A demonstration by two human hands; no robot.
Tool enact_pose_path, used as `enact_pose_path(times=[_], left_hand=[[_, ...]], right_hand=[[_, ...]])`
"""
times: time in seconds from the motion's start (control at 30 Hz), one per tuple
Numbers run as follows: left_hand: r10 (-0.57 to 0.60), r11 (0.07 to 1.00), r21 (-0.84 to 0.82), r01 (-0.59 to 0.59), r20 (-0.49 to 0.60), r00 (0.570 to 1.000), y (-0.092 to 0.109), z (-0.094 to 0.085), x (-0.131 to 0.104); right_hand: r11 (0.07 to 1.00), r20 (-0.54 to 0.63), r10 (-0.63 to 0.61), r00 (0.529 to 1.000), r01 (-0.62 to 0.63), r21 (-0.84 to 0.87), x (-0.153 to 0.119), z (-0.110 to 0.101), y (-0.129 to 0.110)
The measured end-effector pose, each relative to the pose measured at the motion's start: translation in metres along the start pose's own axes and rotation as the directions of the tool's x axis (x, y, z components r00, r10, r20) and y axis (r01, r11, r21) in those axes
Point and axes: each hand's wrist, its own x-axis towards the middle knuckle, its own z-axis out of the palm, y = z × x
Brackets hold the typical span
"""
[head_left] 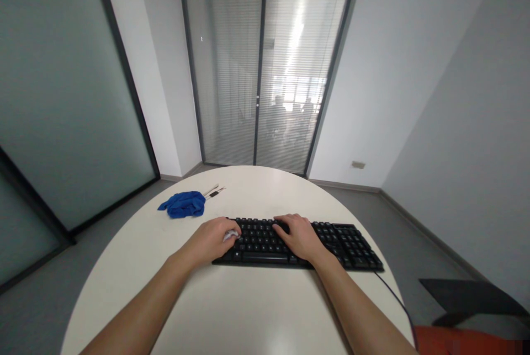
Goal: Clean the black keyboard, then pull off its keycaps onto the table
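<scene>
Our curled left hand (212, 237) pinches a small white thing (231, 234), maybe soft. Our right hand (298, 235) rests half open, gripping nothing we can see. Under both hands, the long black keyboard (265, 257) looks stiff, bumpy and light; its ends seem good to hold. Past our left hand sits crumply blue cloth (185, 204).

soft dim room light, bright glare through blinds, stretched wide-angle edges
</scene>
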Motion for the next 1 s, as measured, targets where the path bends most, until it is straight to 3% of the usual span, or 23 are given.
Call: enact_pose_path(times=[0.13,0.33,0.47,0.53,0.73,0.93,1.0], left_hand=[[-0.033,0.998,0.042,0.036,-0.058,0.998,0.002,-0.005,-0.001],[-0.029,0.997,0.075,0.024,0.066,0.997,0.000,-0.005,-0.003],[-0.040,0.997,0.058,0.044,-0.083,0.996,-0.004,-0.001,0.000],[-0.062,0.995,0.068,0.069,-0.105,0.993,-0.006,0.000,0.001],[-0.098,0.988,0.123,0.098,-0.004,0.995,-0.004,0.001,0.000],[-0.034,0.997,0.053,0.047,-0.226,0.974,-0.010,0.010,0.003],[-0.036,0.998,0.047,0.049,-0.242,0.970,-0.011,0.014,0.005]], right_hand=[[1.000,-0.001,-0.002,1.000,0.002,0.002,0.000,0.000,0.000],[1.000,0.009,0.001,1.000,-0.001,0.000,0.001,-0.001,0.000],[1.000,0.011,0.001,1.000,-0.001,0.002,0.000,0.000,0.001],[1.000,0.006,-0.003,1.000,0.003,0.006,0.000,0.000,0.001],[1.000,0.006,0.004,1.000,-0.004,-0.004,0.001,0.000,0.000],[1.000,0.006,0.000,1.000,0.000,-0.005,0.001,0.000,-0.001],[1.000,0.002,-0.002,1.000,0.002,-0.005,0.000,0.000,-0.001]])
